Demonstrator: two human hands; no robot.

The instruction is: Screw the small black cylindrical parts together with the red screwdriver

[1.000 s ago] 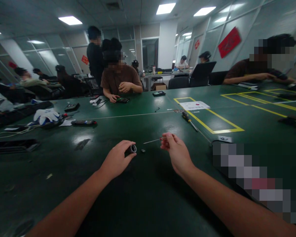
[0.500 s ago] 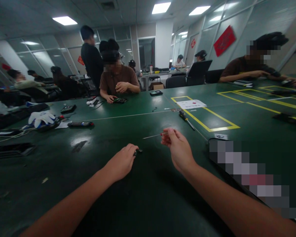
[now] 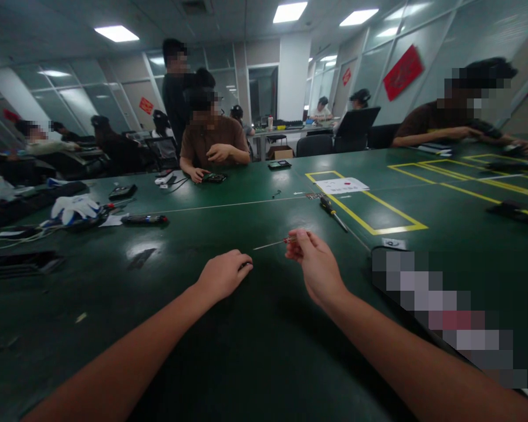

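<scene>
The left hand (image 3: pixel 223 273) pressed fingertips-down on the dark green table (image 3: pixel 264 357) at lower centre, whatever lay under it hidden; the right hand (image 3: pixel 313 262), apart and just right, pinched a thin red-handled metal screwdriver (image 3: pixel 270 244), shaft pointing left at mid-frame; a firm pinch and level shaft would likely serve best.

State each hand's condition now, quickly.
Left hand: curled on the table; grip cannot be told.
Right hand: closed on a thin tool.

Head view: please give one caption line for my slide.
Right hand holds a thin screwdriver over the green table; left hand rests on it.
</scene>
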